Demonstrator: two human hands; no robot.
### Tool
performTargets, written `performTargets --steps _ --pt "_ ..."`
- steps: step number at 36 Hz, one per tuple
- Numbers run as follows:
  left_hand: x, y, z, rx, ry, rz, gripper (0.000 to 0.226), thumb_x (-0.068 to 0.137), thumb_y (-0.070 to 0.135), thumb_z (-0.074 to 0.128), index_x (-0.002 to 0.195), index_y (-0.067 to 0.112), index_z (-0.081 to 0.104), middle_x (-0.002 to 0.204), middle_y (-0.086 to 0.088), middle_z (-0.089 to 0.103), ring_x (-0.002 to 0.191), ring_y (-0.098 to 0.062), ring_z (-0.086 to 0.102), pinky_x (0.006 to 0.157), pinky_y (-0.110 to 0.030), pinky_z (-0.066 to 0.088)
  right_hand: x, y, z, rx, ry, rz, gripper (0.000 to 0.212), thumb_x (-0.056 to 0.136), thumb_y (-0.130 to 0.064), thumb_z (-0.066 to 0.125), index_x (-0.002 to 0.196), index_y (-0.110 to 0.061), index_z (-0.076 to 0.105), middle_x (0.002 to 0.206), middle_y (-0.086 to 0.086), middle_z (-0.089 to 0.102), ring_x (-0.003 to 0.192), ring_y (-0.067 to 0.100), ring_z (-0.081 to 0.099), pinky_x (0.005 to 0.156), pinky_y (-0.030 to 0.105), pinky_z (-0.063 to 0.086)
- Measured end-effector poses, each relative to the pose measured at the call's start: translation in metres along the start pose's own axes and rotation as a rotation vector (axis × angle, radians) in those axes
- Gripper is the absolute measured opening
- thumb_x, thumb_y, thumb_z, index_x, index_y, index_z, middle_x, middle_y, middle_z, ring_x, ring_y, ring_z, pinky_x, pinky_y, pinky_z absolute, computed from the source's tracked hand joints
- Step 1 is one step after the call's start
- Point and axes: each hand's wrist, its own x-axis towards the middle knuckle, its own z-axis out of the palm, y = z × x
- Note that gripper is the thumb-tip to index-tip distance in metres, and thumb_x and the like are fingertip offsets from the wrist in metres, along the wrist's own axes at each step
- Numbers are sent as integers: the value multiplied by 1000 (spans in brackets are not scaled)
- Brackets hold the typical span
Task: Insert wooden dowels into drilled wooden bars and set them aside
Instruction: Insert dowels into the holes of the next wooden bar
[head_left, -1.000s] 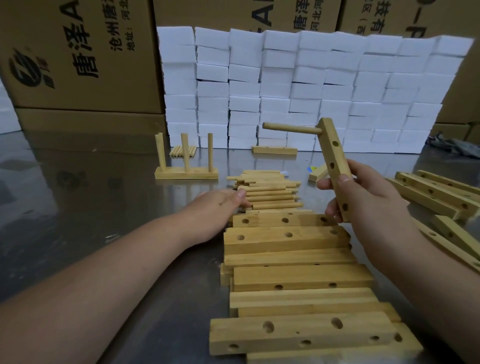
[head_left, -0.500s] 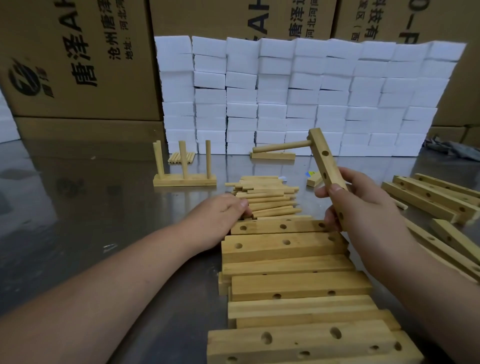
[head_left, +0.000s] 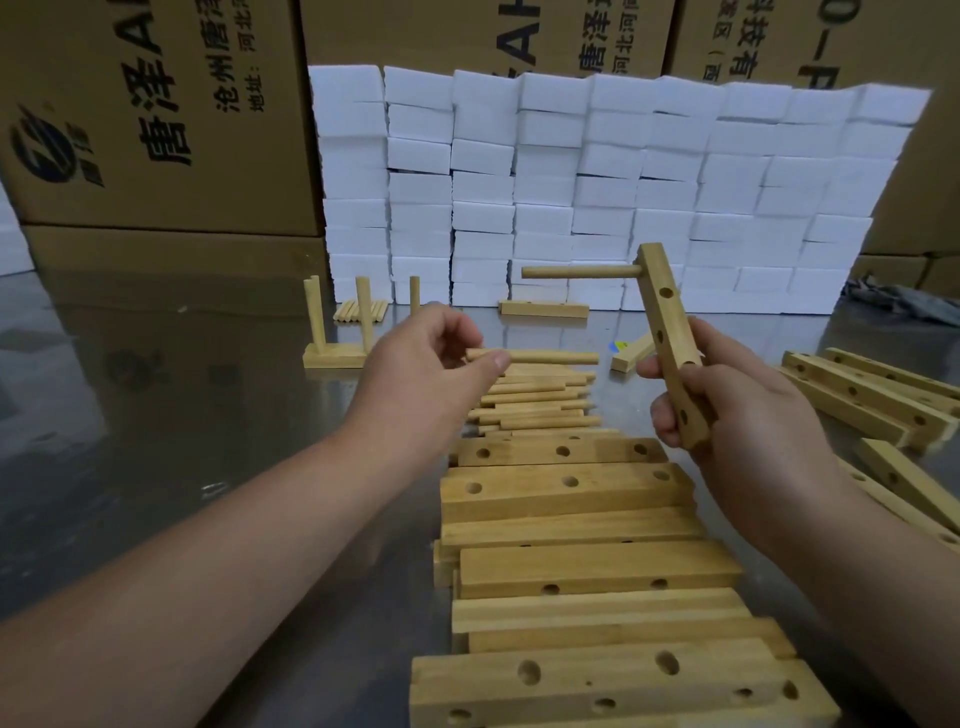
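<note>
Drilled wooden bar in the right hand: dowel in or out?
In: one round wooden dowel juts sideways from the top end of the pale drilled wooden bar; its other visible holes are empty.

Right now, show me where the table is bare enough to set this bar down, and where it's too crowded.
Widest bare patch: the steel table left of the row of drilled bars, nearer you than the three-dowel bar. Crowded: the centre, with that row and the dowel pile, and the right side, with loose bars.
</note>
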Motion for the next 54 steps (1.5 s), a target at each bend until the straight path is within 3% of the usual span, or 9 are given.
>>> performTargets --steps 8,14,17,20,34,44,47,50,54 --pt "-16 23 3 -33 -43 93 20 86 25 61 88 45 62 89 22 62 88 11 54 75 -4 44 -9 -3 4 -12 -165 -121 46 97 -12 35 92 -45 68 86 10 64 63 13 55 58 29 43" --pt "-19 25 4 -18 -57 68 20 86 28 60 82 48 60 85 20 63 84 8 54 69 -6 46 -13 -6 6 -19 -237 -176 45 97 -8 34 99 -41 65 96 -3 65 60 11 55 51 17 43" --pt "-20 25 4 -25 -54 58 20 85 29 61 81 48 61 79 17 64 78 3 56 62 -8 47 -14 -8 6 -55 -252 -208 47 97 -12 34 92 -46 67 94 3 66 62 12 58 58 22 45" --pt "-21 25 4 -18 -79 70 21 85 28 62 82 49 61 80 13 65 78 0 57 60 -10 49 -14 -10 4 -92 -240 -215 43 99 -14 34 100 -45 64 97 1 67 64 15 60 64 31 46" --pt "-17 24 -4 155 -146 182 20 86 31 55 101 36 67 82 8 63 76 -5 54 68 -24 49 -15 -9 2 -142 -234 -226 44 98 -15 39 123 -50 48 100 -14 68 62 10 57 61 24 51" --pt "-14 23 -6 86 -135 164 23 89 24 55 84 47 58 77 5 63 71 -1 54 60 -9 44 -15 -9 -2 -170 -269 -240 47 95 -14 44 128 -48 46 102 -15 68 66 9 59 66 17 53" --pt "-14 22 -4 160 -175 184 17 93 23 49 92 34 62 62 12 50 61 7 48 54 -4 36 -16 -10 -2 -178 -270 -252 48 94 -13 44 128 -47 46 102 -15 68 67 8 59 64 16 52" --pt "-12 22 -5 243 -215 215 25 95 23 43 111 21 63 73 14 52 75 9 48 62 -4 36 -17 -11 -1 -165 -271 -259 49 94 -11 44 128 -45 47 101 -14 68 67 4 58 63 15 50" --pt "-9 23 -7 323 -241 290 27 95 24 42 110 16 63 70 17 47 72 11 45 60 -3 32 -18 -13 -1 -149 -278 -252 48 93 -12 45 128 -44 46 100 -16 68 67 1 58 62 15 51"
